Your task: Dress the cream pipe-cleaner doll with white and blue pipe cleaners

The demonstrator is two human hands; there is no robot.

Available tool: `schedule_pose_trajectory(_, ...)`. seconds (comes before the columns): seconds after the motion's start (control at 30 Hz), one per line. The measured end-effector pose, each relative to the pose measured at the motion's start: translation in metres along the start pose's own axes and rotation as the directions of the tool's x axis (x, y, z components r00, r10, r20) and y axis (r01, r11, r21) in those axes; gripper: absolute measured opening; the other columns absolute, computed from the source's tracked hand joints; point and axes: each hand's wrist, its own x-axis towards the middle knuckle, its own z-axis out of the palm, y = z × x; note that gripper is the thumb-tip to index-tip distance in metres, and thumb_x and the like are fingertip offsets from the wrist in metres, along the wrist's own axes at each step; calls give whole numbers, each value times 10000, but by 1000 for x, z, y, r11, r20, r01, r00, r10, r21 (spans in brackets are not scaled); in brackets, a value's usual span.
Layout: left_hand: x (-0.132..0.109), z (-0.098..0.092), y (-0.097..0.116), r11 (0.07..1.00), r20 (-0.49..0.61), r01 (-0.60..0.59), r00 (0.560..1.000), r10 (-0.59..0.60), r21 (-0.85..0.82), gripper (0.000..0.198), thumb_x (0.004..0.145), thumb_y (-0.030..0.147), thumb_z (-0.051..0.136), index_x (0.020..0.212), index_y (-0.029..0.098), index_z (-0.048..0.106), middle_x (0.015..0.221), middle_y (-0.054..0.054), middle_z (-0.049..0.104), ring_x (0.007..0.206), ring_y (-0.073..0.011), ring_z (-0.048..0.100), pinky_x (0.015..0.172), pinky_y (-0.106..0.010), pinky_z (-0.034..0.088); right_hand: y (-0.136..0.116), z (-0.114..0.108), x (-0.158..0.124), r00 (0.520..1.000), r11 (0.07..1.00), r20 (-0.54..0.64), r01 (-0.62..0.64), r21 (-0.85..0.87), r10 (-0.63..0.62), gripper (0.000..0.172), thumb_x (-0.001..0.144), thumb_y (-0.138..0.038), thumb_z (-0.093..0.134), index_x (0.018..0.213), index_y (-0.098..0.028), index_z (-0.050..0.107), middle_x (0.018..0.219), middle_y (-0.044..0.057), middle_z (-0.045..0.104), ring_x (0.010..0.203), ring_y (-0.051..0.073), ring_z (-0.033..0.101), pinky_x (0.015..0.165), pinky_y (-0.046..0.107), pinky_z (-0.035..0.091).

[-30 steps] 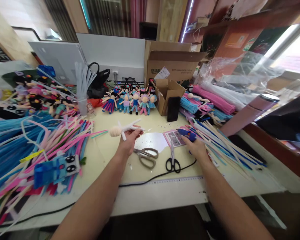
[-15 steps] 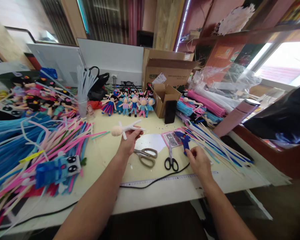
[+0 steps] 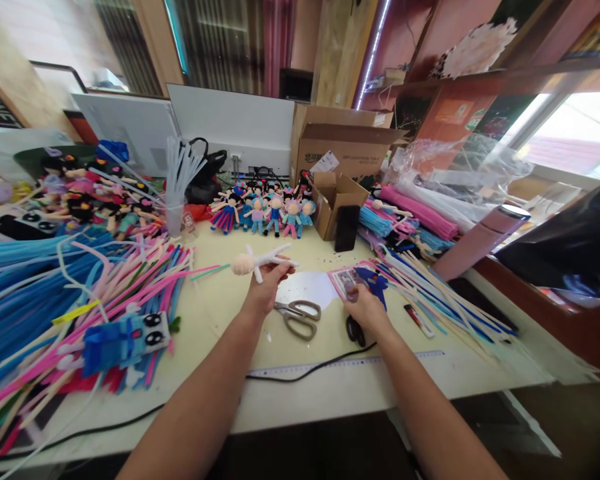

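My left hand (image 3: pixel 266 287) pinches a small white fuzzy doll body (image 3: pixel 267 257) by its lower limbs. The doll's round beige head (image 3: pixel 243 264) points left, and its arms stick out. My right hand (image 3: pixel 367 311) is over the black-handled scissors (image 3: pixel 355 331), with its fingers drawn together near a pink-edged card (image 3: pixel 344 280). Whether it grips the scissors is hidden. Just beyond that hand lies a dark blue glue gun (image 3: pixel 377 285). Grey-handled scissors (image 3: pixel 303 317) rest between my hands, partly on a white sheet (image 3: pixel 307 287).
Bundles of coloured pipe cleaners (image 3: pixel 45 293) cover the left side; more pipe cleaners (image 3: pixel 445 287) lie at right. Finished dolls (image 3: pixel 275 213) stand behind, near cardboard boxes (image 3: pixel 330 207) and a phone (image 3: pixel 347 228). A ruler (image 3: pixel 395 357) and black cable (image 3: pixel 300 379) run along the front. A lighter (image 3: pixel 419 321) lies right.
My right hand has moved left from the glue gun's handle to the black scissors, uncovering the lighter. The left hand still holds the doll body. The whole view has shifted slightly.
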Motion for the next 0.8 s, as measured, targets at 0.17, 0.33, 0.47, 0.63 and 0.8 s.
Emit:
schedule_pose_trajectory(0.17,0,-1,0,1000,-5,9,1000,-9,-15,260,565,273,773,752,149,642,670,-6,668,612,-94,594,583,-207,395,3,-7,-6,996,949,90,-26,315,-3,275,703,-278,515,962,-191,499,576,-33,555,525,172,582,538,297,455)
schedule_pose_trajectory(0.33,-1,-2,1,999,22,17,1000,-17,-28,256,575,269,773,761,153,642,679,-6,669,619,-92,593,588,-207,398,-24,-14,-16,956,710,232,-37,704,-180,343,697,-340,610,992,-171,558,586,-63,503,440,88,481,434,224,408)
schedule_pose_trajectory(0.47,-1,-2,5,1000,38,-19,999,19,-13,237,589,273,768,751,152,647,677,-5,663,617,-90,587,588,-209,398,-56,-16,-13,898,675,240,81,733,-368,311,704,-353,636,962,-179,636,590,-58,508,438,66,444,412,203,356)
schedule_pose_trajectory(0.63,-1,-4,8,999,36,-42,998,41,18,192,616,261,749,744,151,657,678,-7,661,625,-90,586,602,-213,403,-78,-7,-6,824,698,34,457,551,-566,268,780,-330,585,1002,-196,649,710,-4,596,532,104,512,488,245,423)
schedule_pose_trajectory(0.8,1,-6,7,998,-14,-27,1000,28,59,160,618,252,735,720,154,659,658,-9,654,615,-102,585,606,-231,411,-76,1,-11,634,605,-211,774,189,-744,150,850,-235,552,970,-195,632,871,47,662,764,155,601,693,277,461)
